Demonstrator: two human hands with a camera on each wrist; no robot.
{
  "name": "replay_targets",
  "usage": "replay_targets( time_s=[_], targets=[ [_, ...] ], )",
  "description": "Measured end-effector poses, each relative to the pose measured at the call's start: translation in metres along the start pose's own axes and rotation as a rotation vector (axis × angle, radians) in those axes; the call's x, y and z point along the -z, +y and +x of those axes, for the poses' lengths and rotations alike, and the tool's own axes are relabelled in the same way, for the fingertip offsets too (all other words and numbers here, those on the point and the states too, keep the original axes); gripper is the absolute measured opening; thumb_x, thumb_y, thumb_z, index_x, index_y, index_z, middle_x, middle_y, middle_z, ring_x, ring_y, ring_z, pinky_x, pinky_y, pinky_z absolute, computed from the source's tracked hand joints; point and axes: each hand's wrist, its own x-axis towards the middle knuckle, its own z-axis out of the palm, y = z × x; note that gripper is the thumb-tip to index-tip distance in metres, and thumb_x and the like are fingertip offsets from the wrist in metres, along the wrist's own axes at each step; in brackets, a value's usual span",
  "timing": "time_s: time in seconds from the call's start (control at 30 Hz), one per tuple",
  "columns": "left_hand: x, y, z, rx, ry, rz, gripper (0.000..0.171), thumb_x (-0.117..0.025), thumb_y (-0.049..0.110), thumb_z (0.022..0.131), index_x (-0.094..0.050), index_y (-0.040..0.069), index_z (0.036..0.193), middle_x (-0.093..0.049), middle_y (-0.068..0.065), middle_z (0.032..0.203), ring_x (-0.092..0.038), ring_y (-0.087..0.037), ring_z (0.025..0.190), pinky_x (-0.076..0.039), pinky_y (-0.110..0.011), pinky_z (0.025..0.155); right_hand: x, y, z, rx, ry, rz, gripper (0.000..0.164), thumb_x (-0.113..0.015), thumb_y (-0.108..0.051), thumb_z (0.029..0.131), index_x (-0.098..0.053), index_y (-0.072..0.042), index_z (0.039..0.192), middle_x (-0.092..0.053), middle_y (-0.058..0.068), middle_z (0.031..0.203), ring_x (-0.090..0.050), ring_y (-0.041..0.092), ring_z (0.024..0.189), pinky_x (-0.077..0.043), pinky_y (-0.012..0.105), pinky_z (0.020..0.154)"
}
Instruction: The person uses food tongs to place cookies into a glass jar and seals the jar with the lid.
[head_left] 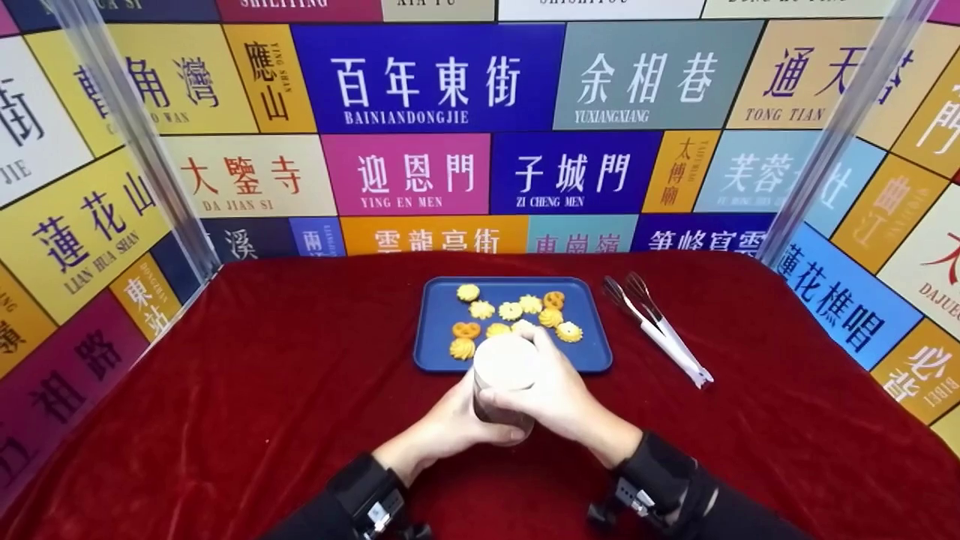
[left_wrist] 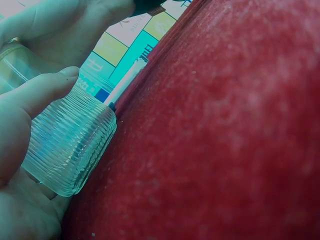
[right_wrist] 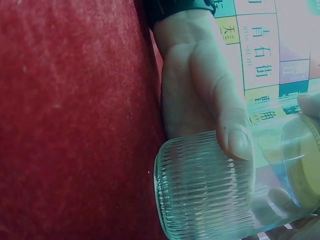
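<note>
Head view: left hand [head_left: 454, 425] fingers wrapped round a clear, ribbed, glass-looking cylindrical jar [left_wrist: 70, 145] by a blue rectangular tray [head_left: 437, 319], prob steadying it while right hand [head_left: 564, 390] fingers grip its pale round lid [head_left: 499, 364].

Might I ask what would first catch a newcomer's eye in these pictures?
Probably the colourful lettered wall behind the red cloth. Next, near the middle, the left hand and right hand hold a clear, lidded jar. Beyond it lies a blue tray of cookies, with tongs to its right.

2 hands [head_left: 561, 391]; 1 ea. jar [right_wrist: 205, 182], tray [head_left: 436, 319], tongs [head_left: 677, 351]; ~11 cookies [head_left: 511, 310]
</note>
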Motion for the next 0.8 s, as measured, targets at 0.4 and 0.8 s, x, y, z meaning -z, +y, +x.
replay_targets(
  time_s=[0.4, 0.8],
  targets=[
    [-0.0003, -0.0004, 0.0010, -0.015, -0.027, -0.033, 0.106, -0.091, 0.001, 0.079, -0.031, 0.021, 0.165, -0.055, -0.001, 0.150, -0.056, -0.019, 0.131, -0.045, -0.032, 0.114, 0.0037, 0.0001, 0.0008, 0.010, -0.041, 0.023, 0.079, -0.099, -0.025, 0.073, -0.053, -0.013, 0.136, -0.066, 0.006, 0.126, -0.061, 0.022, 0.114, -0.047, 0.044, 0.102],
    [0.0017, -0.0001, 0.0009, -0.020, -0.033, -0.021, 0.105, -0.091, 0.001, 0.078, -0.034, 0.021, 0.164, -0.057, -0.002, 0.148, -0.057, -0.020, 0.131, -0.045, -0.032, 0.114, 0.0056, 0.0013, 0.0027, 0.025, -0.080, 0.030, 0.076, -0.099, -0.028, 0.073, -0.055, -0.014, 0.134, -0.067, 0.005, 0.125, -0.062, 0.023, 0.114, -0.047, 0.046, 0.102]
  ],
)
